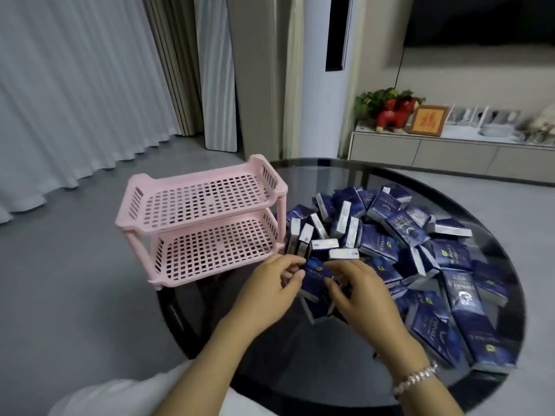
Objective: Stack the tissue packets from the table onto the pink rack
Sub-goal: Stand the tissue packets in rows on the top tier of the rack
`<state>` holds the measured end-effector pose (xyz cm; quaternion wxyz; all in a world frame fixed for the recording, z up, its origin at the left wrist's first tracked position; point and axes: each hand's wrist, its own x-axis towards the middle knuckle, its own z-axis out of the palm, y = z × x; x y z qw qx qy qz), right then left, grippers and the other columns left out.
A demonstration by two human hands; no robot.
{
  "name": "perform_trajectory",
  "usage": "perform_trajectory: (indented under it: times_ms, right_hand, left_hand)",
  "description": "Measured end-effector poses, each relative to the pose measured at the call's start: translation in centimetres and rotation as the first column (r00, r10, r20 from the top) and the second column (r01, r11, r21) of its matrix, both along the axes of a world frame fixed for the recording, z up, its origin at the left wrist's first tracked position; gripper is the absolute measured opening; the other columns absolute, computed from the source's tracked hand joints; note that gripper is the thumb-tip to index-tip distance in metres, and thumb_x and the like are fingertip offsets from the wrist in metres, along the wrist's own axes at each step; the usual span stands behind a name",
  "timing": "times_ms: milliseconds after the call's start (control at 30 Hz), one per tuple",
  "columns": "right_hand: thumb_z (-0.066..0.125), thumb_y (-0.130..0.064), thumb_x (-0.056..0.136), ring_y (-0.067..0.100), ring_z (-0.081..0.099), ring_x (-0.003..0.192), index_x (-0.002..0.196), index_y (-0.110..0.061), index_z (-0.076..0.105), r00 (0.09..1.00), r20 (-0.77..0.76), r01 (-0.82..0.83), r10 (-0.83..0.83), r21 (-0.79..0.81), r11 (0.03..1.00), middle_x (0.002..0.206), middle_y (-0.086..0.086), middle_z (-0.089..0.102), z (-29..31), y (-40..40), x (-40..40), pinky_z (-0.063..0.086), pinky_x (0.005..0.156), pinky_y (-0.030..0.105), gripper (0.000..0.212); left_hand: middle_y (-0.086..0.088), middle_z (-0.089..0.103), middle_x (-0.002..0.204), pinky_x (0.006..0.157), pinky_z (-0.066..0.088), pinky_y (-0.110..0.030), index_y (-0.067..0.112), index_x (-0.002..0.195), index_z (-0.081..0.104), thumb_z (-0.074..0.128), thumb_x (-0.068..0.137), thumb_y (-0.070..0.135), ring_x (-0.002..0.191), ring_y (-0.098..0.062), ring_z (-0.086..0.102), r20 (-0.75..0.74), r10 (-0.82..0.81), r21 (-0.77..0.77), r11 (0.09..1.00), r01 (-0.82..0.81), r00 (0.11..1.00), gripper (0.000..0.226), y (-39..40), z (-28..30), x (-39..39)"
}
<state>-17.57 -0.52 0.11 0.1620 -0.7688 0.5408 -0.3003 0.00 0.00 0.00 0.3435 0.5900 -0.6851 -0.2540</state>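
A blue tissue packet (315, 276) was gripped at frame centre by fingers of both left hand (271, 283) and right hand (357, 291), presumably for squaring before the empty pink rack (198, 219), centre left on the surface (330, 169).

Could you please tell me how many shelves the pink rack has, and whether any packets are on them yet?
2. The upper shelf and the lower shelf of the pink rack both hold no packets; the tissue packets remain heaped on the table.

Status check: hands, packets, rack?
Both hands, left hand and right hand, grip one tissue packet. Pink rack holds none. Nothing blocking.
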Motion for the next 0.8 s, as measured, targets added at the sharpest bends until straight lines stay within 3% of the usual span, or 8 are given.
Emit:
perform_trajectory:
  times_ms: [67,133,200,300,467,567,633,800]
  right_hand:
    - [0.058,-0.026,0.090,0.010,0.053,0.102,0.120,-0.021,0.060,1.000,-0.018,0.015,-0.015,0.000,1.000,0.102,-0.012,0.054,-0.5,-0.6,0.0,0.042,0.085,0.019,0.031]
    - [0.059,-0.024,0.090,0.011,0.052,0.107,0.126,-0.018,0.057,0.997,-0.074,0.010,-0.007,0.040,0.999,0.109,-0.010,0.055,-1.3,-0.9,0.1,0.038,0.087,0.016,0.037]
    - [0.059,-0.022,0.090,0.013,0.050,0.116,0.131,-0.016,0.053,0.992,-0.124,-0.001,0.008,0.063,0.998,0.123,-0.006,0.055,-1.9,-1.3,0.3,0.038,0.095,0.018,0.042]
    - [0.059,-0.017,0.089,0.013,0.050,0.121,0.132,-0.015,0.052,0.994,-0.105,-0.006,0.015,0.084,0.996,0.132,-0.005,0.053,-2.0,-1.7,0.5,0.035,0.099,0.018,0.044]
    - [0.066,-0.014,0.085,0.006,0.056,0.109,0.124,-0.019,0.060,0.999,-0.004,-0.041,0.042,0.098,0.994,0.124,-0.007,0.059,-1.4,-1.4,1.3,0.031,0.088,0.003,0.040]
    - [0.067,-0.013,0.084,-0.002,0.053,0.092,0.120,-0.018,0.063,0.997,0.048,-0.065,0.061,0.071,0.995,0.118,-0.008,0.061,-1.0,-1.1,1.9,0.032,0.076,-0.006,0.037]
    - [0.066,-0.017,0.086,0.002,0.053,0.088,0.121,-0.017,0.062,0.999,0.021,-0.037,0.036,0.050,0.998,0.116,-0.006,0.061,-0.8,-1.2,2.2,0.034,0.074,-0.001,0.036]
    - [0.058,-0.033,0.091,0.025,0.049,0.114,0.121,-0.007,0.058,0.978,-0.209,0.047,-0.025,0.097,0.994,0.120,0.007,0.058,-1.6,-1.9,3.7,0.040,0.095,0.029,0.040]
  left_hand:
    - [0.010,0.051,0.121,0.093,0.046,-0.022,0.028,0.127,0.056,0.053,0.095,0.035,0.106,-0.001,0.053,0.018,0.026,0.067,0.997,-0.027,0.999,0.034,-1.0,-0.8,-0.3]
    - [0.007,0.051,0.123,0.086,0.043,-0.015,0.025,0.131,0.054,0.055,0.093,0.036,0.105,-0.004,0.053,-0.003,0.064,0.139,0.988,-0.063,0.998,0.039,-1.5,-1.7,-0.6]
    - [0.006,0.056,0.120,0.075,0.040,-0.006,0.023,0.132,0.054,0.059,0.091,0.034,0.100,-0.005,0.056,-0.064,0.103,0.192,0.977,-0.089,0.993,0.042,-2.1,-2.3,-0.9]
    - [0.006,0.061,0.120,0.074,0.042,-0.007,0.023,0.133,0.054,0.066,0.088,0.029,0.098,-0.005,0.057,-0.181,0.115,0.251,0.966,-0.068,0.977,0.047,-2.6,-2.5,-1.0]
    - [0.001,0.065,0.112,0.085,0.052,-0.019,0.018,0.125,0.059,0.073,0.082,0.014,0.101,-0.012,0.063,-0.423,0.197,0.300,0.952,-0.068,0.885,0.045,-2.2,-2.6,-0.7]
    - [-0.001,0.066,0.108,0.082,0.052,-0.020,0.015,0.122,0.058,0.069,0.084,0.005,0.097,-0.012,0.063,-0.539,0.264,0.333,0.939,-0.086,0.800,0.041,-1.7,-2.4,0.4]
    - [0.000,0.068,0.107,0.082,0.050,-0.020,0.013,0.120,0.060,0.065,0.086,0.000,0.096,-0.009,0.064,-0.605,0.303,0.341,0.934,-0.104,0.736,0.037,-1.1,-2.3,1.4]
    - [-0.001,0.070,0.099,0.088,0.050,-0.030,0.011,0.106,0.066,0.059,0.090,0.001,0.092,-0.015,0.065,-0.641,0.374,0.365,0.917,-0.163,0.670,0.020,-0.1,-2.2,3.8]
